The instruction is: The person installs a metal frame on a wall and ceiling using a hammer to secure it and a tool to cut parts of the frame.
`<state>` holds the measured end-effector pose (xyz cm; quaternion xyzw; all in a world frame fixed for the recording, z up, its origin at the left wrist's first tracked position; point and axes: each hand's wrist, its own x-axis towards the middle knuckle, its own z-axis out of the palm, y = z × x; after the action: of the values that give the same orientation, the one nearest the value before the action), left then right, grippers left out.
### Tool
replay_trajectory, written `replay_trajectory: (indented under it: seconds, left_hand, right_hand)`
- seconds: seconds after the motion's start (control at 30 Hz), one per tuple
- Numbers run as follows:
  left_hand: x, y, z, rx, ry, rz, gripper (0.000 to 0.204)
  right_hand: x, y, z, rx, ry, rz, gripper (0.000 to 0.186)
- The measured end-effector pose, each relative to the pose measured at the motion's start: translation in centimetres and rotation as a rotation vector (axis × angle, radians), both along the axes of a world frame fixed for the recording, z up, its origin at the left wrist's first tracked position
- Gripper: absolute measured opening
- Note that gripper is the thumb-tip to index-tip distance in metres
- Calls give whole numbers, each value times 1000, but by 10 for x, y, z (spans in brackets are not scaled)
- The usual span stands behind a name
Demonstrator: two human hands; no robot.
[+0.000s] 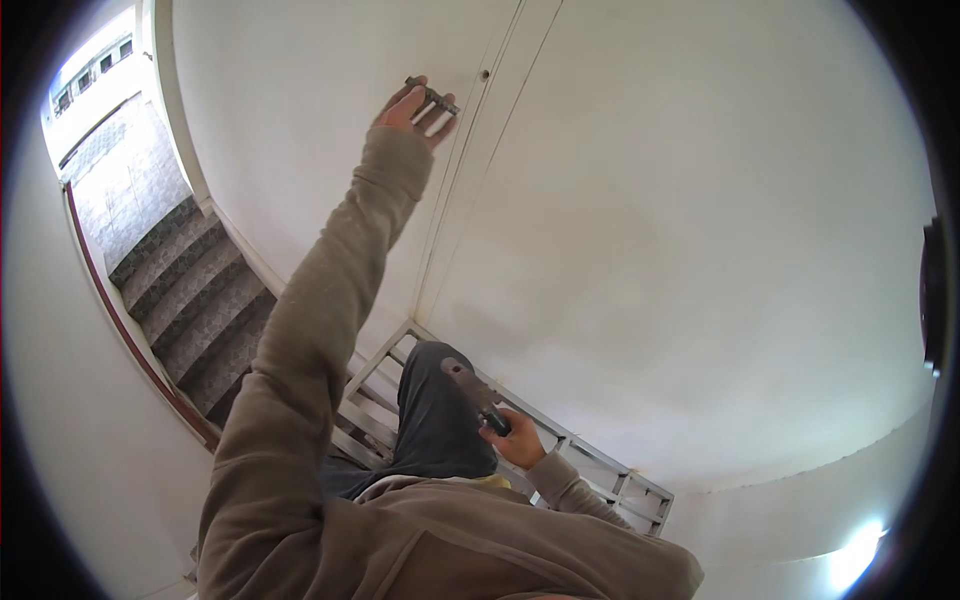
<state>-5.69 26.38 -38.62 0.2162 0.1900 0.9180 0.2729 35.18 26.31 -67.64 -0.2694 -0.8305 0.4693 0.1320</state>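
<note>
High up against the white wall, my left hand (414, 110) holds a short, dark metal piece (435, 97), its fingers curled around it; the piece's exact kind is unclear. Thin cables (463, 150) run along the wall just right of that hand. Lower down, my right hand (519, 440) grips the black handle of a brown metal tool (468, 385), whose wide end has a hole and points up and left over my grey-trousered knee (430, 400).
A grey metal frame (640, 478) of bars lies behind my legs. At left a grey patterned stairway (200, 290) with a red-brown rail (128, 325) leads toward a bright opening. A small hole (484, 75) is in the wall; a dark object (932, 295) sits at the right edge.
</note>
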Motion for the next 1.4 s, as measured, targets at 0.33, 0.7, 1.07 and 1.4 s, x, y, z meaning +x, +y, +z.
replay_trajectory:
  seconds: [0.33, 0.7, 1.07, 1.4]
  left_hand:
    - [-1, 15, -15, -361, 267, 98, 55]
    - [-9, 35, 30, -973, 913, 715, 19]
    - [-3, 48, 33, -603, 803, 858, 21]
    - [25, 67, 14, -231, 331, 520, 22]
  right_hand:
    - [-5, -5, -23, -468, -129, -118, 27]
    - [-11, -6, -37, -143, -48, 37, 26]
    - [-44, 36, 102, 33, 91, 64, 30]
    - [-121, 66, 298, 863, 424, 172, 30]
